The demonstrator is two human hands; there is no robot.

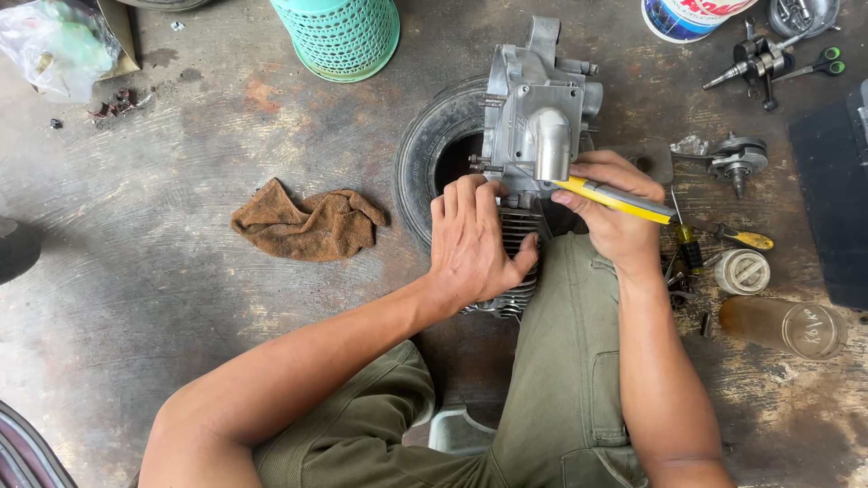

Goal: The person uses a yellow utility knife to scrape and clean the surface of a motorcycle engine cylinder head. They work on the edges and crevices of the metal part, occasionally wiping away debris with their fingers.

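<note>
A grey metal engine block [535, 108] with cooling fins rests on a small black tyre [425, 158] on the concrete floor. My left hand [472, 239] lies flat on the finned cylinder below the block, fingers pointing up against it. My right hand [613, 210] grips a yellow-handled utility knife [615, 199], its tip set at the base of the shiny curved intake pipe [551, 145]. My knee in olive trousers sits just under the hands.
A brown rag [307, 224] lies to the left. A teal plastic basket [342, 34] stands at the top. Right of the engine are a crankshaft [758, 61], green-handled scissors [818, 65], a gear part [737, 161], screwdrivers [743, 238], a jar [785, 325] and a black mat [836, 203].
</note>
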